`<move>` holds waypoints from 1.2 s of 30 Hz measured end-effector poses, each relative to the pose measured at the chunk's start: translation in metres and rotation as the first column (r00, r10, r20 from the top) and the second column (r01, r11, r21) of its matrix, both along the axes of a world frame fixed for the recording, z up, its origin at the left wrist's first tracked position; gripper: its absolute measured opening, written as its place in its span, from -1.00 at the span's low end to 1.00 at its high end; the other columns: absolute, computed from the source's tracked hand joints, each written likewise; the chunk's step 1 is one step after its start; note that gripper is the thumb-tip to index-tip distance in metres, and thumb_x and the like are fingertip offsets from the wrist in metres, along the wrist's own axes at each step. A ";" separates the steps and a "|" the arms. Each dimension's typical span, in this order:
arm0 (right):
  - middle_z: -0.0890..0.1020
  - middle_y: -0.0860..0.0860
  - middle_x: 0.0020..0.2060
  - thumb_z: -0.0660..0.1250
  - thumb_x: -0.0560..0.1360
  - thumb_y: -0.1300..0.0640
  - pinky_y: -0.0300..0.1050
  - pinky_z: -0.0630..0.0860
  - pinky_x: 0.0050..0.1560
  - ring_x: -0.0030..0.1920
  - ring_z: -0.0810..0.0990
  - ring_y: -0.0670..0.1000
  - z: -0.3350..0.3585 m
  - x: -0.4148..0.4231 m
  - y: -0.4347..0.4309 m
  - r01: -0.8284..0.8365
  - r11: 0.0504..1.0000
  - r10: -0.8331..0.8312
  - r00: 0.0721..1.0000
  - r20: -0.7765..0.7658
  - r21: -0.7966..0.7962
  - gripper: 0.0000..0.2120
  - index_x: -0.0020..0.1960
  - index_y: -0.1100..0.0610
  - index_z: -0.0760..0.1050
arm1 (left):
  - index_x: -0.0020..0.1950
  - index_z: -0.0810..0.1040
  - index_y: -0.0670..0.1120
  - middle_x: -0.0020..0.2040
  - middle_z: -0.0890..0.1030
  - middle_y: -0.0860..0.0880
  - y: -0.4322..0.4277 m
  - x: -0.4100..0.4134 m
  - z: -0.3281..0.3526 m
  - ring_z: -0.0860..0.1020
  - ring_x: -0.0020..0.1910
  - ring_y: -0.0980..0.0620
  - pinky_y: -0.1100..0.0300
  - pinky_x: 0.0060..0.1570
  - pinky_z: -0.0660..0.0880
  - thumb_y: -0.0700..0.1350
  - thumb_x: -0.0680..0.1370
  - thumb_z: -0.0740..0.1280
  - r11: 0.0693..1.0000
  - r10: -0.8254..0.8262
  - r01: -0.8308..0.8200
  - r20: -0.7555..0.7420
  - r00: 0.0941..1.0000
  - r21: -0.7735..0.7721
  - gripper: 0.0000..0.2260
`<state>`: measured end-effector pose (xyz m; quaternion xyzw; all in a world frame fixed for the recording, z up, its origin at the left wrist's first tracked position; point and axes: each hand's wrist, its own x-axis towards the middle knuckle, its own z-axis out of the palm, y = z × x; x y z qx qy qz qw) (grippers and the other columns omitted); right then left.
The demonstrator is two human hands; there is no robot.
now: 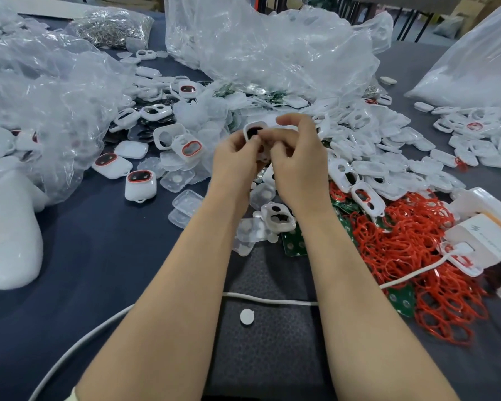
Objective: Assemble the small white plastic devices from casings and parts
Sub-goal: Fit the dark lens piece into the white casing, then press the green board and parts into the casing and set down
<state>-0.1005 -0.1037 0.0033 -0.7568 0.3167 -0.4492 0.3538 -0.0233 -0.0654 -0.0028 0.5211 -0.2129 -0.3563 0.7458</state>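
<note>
My left hand and my right hand meet above the middle of the table, both curled round one small white casing with a dark oval window. The casing's top edge shows above my left fingers; its lower part is hidden by both hands. Loose white casings are heaped to the right. Finished devices with red rings lie to the left. Red rubber rings are piled at the right, over green circuit boards. Clear inner covers lie just left of my forearms.
Crumpled clear plastic bags fill the back and the left side. A white charger box with a cable sits at the right edge. A white round disc lies on the dark mat between my forearms. A white bottle-like object stands left.
</note>
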 end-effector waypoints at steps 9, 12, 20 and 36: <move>0.67 -0.03 -0.25 0.21 0.50 0.37 -0.34 0.50 -0.28 -0.35 0.56 -0.19 0.016 -0.023 -0.014 -0.112 0.939 0.125 0.992 -0.021 0.325 -0.77 -0.09 0.08 0.53 | -0.15 0.53 -0.05 -0.16 0.61 -0.02 0.011 0.030 0.005 0.60 -0.07 -0.01 0.09 0.01 0.58 -0.29 0.58 0.24 0.930 0.367 -0.367 -0.005 0.930 -0.009 -0.80; 0.63 -0.11 -0.26 0.27 0.46 0.29 -0.45 0.44 -0.33 -0.35 0.51 -0.21 0.014 -0.022 -0.010 -0.055 0.988 0.105 0.923 -0.370 0.144 -0.80 -0.13 0.06 0.62 | -0.14 0.52 -0.09 -0.28 0.65 0.02 0.013 0.033 0.009 0.62 -0.19 0.10 0.23 -0.15 0.56 -0.30 0.59 0.23 0.922 0.332 -0.365 -0.226 0.916 -0.127 -0.82; 0.58 0.07 -0.07 0.36 0.49 0.04 -0.09 0.51 -0.04 -0.03 0.57 0.07 0.001 -0.002 0.002 -0.039 0.995 -0.037 0.677 -0.735 -0.086 -0.78 0.05 0.12 0.63 | 0.20 0.39 -0.23 -0.13 0.60 -0.20 0.017 0.031 0.013 0.67 -0.32 0.02 0.28 -0.37 0.59 -0.31 0.64 0.12 0.925 0.023 -0.248 -0.608 0.794 -0.289 -0.84; 0.53 0.18 0.12 0.32 0.48 0.11 -0.03 0.44 0.01 0.14 0.50 0.20 -0.015 0.023 0.013 0.046 0.988 -0.138 0.696 -0.704 -0.148 -0.74 0.12 0.20 0.52 | 0.07 0.42 -0.13 0.06 0.62 -0.25 0.005 0.017 0.004 0.61 -0.09 -0.07 0.10 -0.13 0.56 -0.25 0.60 0.21 0.970 0.243 -0.241 -0.077 0.967 0.033 -0.93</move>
